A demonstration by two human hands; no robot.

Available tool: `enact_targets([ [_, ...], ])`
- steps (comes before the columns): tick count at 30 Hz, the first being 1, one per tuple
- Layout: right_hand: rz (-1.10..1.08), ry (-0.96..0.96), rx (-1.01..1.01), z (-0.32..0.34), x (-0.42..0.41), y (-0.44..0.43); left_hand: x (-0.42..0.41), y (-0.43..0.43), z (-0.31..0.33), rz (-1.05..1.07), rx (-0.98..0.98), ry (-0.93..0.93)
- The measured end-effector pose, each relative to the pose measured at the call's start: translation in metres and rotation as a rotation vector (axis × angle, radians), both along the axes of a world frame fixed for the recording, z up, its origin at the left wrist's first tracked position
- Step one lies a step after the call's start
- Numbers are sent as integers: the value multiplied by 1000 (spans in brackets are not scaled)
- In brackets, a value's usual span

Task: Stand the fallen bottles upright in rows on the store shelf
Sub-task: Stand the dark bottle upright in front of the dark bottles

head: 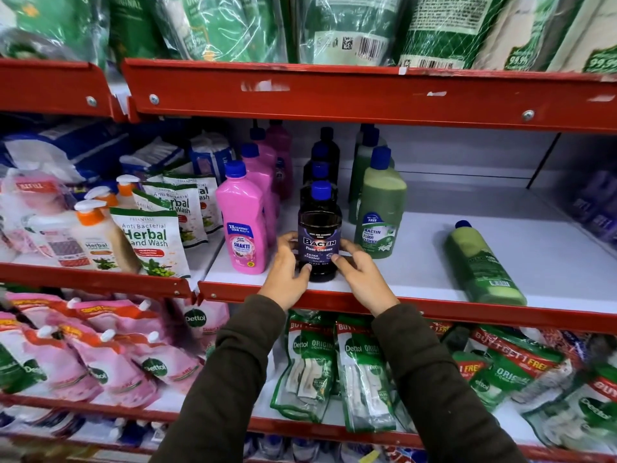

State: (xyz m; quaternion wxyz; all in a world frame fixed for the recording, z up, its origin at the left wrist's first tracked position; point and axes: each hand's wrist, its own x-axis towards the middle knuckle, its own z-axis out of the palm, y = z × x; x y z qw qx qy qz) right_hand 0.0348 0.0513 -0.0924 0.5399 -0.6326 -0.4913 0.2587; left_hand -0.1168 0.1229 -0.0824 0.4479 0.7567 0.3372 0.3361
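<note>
Red metal shelving (334, 95) in 3 tiers, with white boards (417, 248).

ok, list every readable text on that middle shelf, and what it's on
"BACTIN Floor Cleaner EXTRA STRONG": black bottle, held by both hands.
"2X CLEANING", "SHAKTI": pink bottle.
"BACTIN FLOOR CLEANER", "FREE": standing green bottle.
"Anti Bacterial Herbal Hand Wash": white pouch.
"Herbal": pump bottle.
Fallen green bottle: label too blurred.

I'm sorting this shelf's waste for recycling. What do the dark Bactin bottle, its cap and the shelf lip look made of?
Dark bottle: likely glossy, tinted see-through plastic; light glints through its shoulder.
Cap: opaque blue plastic, smooth, slightly shiny.
Shelf lip: probably red-painted sheet metal; screws and chipped paint show.
</note>
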Motion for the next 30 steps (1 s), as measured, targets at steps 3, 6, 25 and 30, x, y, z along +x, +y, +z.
enact_targets([
  [3, -2, -21, -13, -2, 1, 3, 0, 0, -3, 20, 50, 17],
  [6, 8, -12, -31, -1, 0, 2, 2, -3, -3, 47, 89, 29],
  [25, -517, -161, 209, 32, 86, -122, 80, -104, 10, 224, 398, -326],
  [30, -746, -408, -404, 27, 158, -153, 158, -123, 13, -31, 183, -79],
])
